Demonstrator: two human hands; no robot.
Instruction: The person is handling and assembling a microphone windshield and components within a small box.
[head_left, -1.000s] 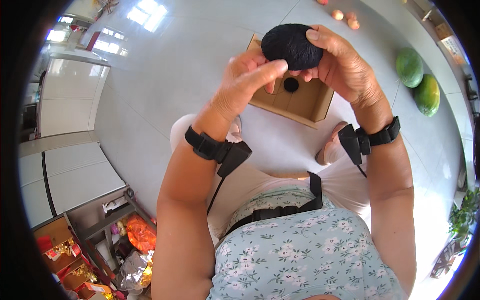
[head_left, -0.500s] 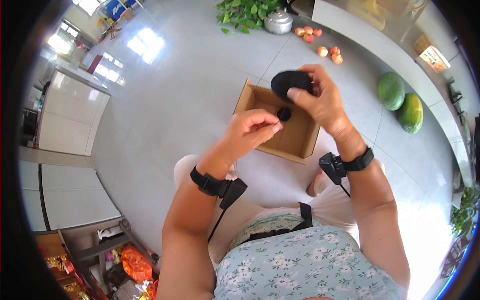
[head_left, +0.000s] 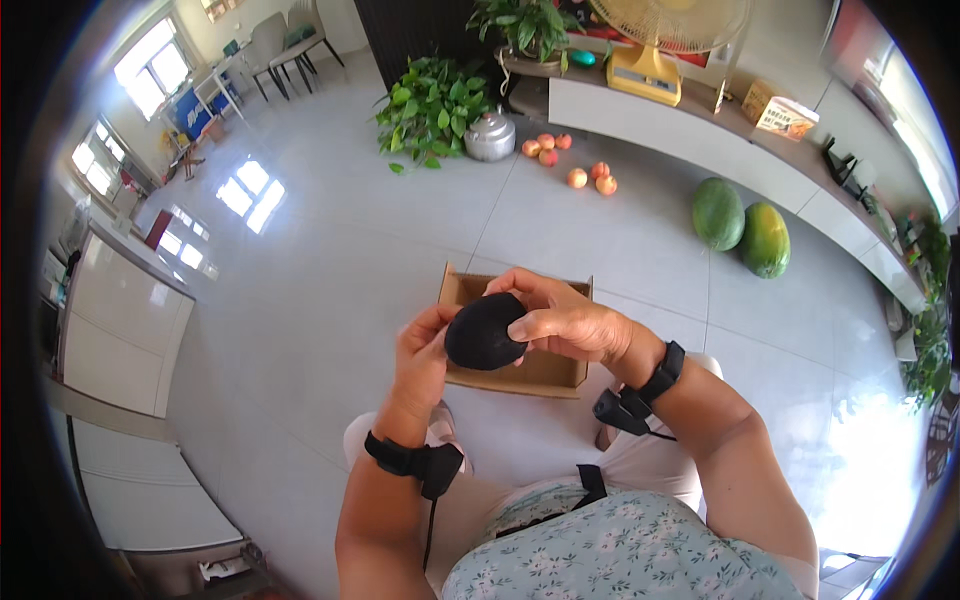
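Observation:
A black oval pad (head_left: pixel 485 333), dark and soft-looking, is held up between my two hands over a cardboard box (head_left: pixel 525 384). My right hand (head_left: pixel 572 322) grips the pad's right side, thumb pressed on its face and fingers behind. At the pad's left edge, the thumb and fingers of my left hand (head_left: pixel 418 352) are closed on it. Whether anything thin is also pinched there cannot be made out. The pad and my hands cover much of the box's inside.
Beyond the box, peaches (head_left: pixel 577 178) and two large green melons (head_left: pixel 718 214) lie on the tiled floor. A metal kettle (head_left: pixel 490 137) and a leafy plant (head_left: pixel 430 110) stand farther back. A low white cabinet (head_left: pixel 650 125) bears a yellow fan (head_left: pixel 645 75).
My right hand has brought the black oval pad down and left to my left hand, which now touches its edge. The view has tilted up; the round black thing in the box is now hidden.

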